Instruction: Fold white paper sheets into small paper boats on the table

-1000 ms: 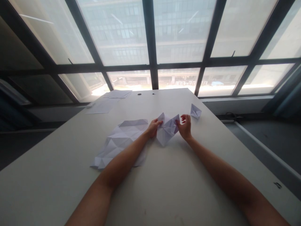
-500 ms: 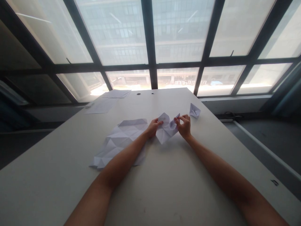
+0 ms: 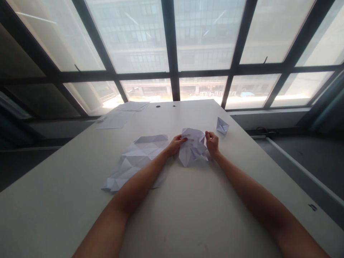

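A creased sheet of white paper (image 3: 192, 143), partly unfolded, is held up over the table between my two hands. My left hand (image 3: 176, 144) pinches its left edge, thumb on top. At the right edge, my right hand (image 3: 212, 142) is closed, fingertips pinched at the paper's upper right side. Left of them lies a larger creased white sheet (image 3: 137, 157), spread out with fold lines all over, and my left forearm passes over part of it. A small folded paper piece (image 3: 222, 126) with pointed corners rests beyond my right hand.
The white table (image 3: 193, 215) stretches to the windows (image 3: 201, 36). Flat white sheets (image 3: 115, 119) lie at its far left, and a round hole (image 3: 158, 106) sits near the far edge. A small dark mark (image 3: 312, 207) is near the right edge.
The held paper has opened out wider, its right part now spread and hanging lower. My right hand has turned and moved slightly to the right; my left hand keeps its hold.
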Tool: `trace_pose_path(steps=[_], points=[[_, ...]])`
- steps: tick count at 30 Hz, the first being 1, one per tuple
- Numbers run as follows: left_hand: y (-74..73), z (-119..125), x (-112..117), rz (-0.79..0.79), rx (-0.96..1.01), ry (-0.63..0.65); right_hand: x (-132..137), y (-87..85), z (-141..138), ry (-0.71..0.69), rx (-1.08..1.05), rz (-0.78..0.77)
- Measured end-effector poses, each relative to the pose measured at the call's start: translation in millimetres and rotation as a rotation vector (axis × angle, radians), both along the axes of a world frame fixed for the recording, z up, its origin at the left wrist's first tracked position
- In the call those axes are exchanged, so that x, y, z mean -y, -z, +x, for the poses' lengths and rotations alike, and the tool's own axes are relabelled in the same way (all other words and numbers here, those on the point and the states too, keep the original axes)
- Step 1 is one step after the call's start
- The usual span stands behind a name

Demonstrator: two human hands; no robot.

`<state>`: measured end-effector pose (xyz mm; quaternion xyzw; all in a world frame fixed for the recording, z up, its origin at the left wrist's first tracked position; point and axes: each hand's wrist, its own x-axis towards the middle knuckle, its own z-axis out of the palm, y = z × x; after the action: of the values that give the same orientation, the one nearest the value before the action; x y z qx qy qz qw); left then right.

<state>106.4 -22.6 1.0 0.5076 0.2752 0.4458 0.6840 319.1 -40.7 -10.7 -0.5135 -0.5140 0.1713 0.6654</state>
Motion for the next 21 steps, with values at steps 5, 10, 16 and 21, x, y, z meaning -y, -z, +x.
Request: trace_pose_path(steps=[5, 10, 16, 21], points=[[0.2, -1, 0, -0.016, 0.008, 0.033, 0, 1.9, -1, -0.055, 0.016, -0.018], [0.7, -2, 0, -0.027, -0.011, 0.076, 2, 5.7, -3, -0.175, -0.114, -0.058], [-5.7, -1, 0, -0.082, 0.042, -0.01, 1, 1.0, -2, -0.167, -0.369, -0.147], [-22.9, 1, -2, -0.101, 0.097, -0.216, 0, -7.8, 13, -0.223, -0.611, -0.184]])
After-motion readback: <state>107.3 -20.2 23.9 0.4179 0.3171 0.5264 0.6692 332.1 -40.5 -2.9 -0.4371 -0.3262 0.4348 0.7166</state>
